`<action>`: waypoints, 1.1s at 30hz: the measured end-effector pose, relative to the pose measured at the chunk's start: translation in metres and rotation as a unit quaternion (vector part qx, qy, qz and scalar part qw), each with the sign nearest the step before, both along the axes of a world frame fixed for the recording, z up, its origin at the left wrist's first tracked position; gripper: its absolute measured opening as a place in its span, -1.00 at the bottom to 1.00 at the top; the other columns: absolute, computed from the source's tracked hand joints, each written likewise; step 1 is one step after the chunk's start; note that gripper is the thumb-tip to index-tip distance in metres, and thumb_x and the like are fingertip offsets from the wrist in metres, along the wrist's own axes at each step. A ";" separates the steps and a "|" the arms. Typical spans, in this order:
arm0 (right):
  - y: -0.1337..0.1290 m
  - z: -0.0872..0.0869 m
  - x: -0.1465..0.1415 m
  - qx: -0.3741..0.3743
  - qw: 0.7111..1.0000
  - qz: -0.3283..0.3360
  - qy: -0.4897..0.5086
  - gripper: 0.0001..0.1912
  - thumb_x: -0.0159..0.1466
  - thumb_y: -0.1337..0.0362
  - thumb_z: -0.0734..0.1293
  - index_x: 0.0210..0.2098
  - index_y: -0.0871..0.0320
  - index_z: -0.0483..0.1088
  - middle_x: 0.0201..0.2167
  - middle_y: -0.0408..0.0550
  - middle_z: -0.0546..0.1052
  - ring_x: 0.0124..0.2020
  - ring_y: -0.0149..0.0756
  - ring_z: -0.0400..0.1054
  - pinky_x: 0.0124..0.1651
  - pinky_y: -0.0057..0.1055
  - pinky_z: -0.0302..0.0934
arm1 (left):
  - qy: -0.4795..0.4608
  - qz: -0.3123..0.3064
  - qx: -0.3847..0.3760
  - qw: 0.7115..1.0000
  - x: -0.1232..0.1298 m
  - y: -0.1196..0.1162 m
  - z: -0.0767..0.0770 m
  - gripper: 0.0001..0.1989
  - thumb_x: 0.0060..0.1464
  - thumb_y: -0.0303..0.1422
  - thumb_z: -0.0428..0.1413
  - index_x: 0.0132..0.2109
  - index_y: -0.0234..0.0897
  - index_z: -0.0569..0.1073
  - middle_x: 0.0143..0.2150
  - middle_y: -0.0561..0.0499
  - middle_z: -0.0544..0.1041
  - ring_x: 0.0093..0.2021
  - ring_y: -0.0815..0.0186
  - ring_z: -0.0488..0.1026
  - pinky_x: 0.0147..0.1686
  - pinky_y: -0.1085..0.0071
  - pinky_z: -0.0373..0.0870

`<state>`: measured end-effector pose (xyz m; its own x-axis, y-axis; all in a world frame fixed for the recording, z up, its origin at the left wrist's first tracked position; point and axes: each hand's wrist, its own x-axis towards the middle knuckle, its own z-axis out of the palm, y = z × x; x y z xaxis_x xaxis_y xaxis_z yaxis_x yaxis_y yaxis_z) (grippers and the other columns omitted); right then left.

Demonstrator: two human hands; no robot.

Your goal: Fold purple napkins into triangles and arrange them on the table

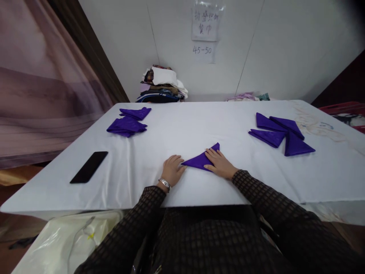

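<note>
A purple cloth folded into a narrow triangle [198, 161] lies on the white-covered table [182, 129] near its front edge. My right hand [221, 164] rests flat on the right part of this cloth, fingers apart. At the cloth's pointed left tip is my left hand [172, 170], palm down on the table with its fingers spread. Several folded purple cloths [296, 142] fan out at the right, overlapping each other. Other purple cloths [127, 125] lie in a loose pile at the back left.
A black phone-like slab [89, 167] lies on the left of the table. Folded clothes [162, 85] are stacked behind the back edge, with more fabric [245, 96] to their right. Paper signs [204, 28] hang on the wall. A plastic-wrapped item [71, 239] stands below, front left.
</note>
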<state>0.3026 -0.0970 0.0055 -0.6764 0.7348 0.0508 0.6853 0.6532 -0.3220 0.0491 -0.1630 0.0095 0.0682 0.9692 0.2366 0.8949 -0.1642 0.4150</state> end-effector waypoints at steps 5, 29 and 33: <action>0.001 0.000 0.001 -0.003 1.000 0.004 -0.001 -0.19 0.26 -0.20 -0.01 0.29 0.26 -0.02 0.31 0.12 -0.03 0.32 -0.08 -0.24 0.29 -0.09 -0.32 | -0.055 0.002 -0.020 0.998 0.002 0.012 -0.006 -0.92 -0.01 -0.33 0.12 -0.34 -0.21 0.48 0.05 -0.06 0.44 0.19 0.11 0.20 0.16 0.04 0.11; 0.009 0.013 0.003 -0.017 0.999 0.007 0.027 -0.36 0.34 -0.05 0.00 0.27 0.20 0.03 0.29 0.10 0.04 0.31 -0.14 -0.18 0.28 -0.09 -0.33 | 0.150 -0.160 -0.033 0.975 0.058 0.027 -0.017 -0.27 0.10 0.04 -0.13 0.26 -0.38 0.13 0.31 -0.24 0.07 0.31 0.05 -0.01 0.23 0.03 -0.10; 0.029 0.014 0.015 -0.019 0.999 -0.027 0.008 -0.37 0.33 -0.08 0.02 0.27 0.13 0.01 0.30 0.08 0.03 0.31 -0.12 -0.19 0.26 0.03 -0.40 | 0.144 -0.159 -0.039 0.976 0.057 0.027 -0.014 -0.28 0.09 0.04 -0.13 0.26 -0.37 0.14 0.31 -0.22 0.08 0.31 0.05 -0.01 0.23 0.01 -0.11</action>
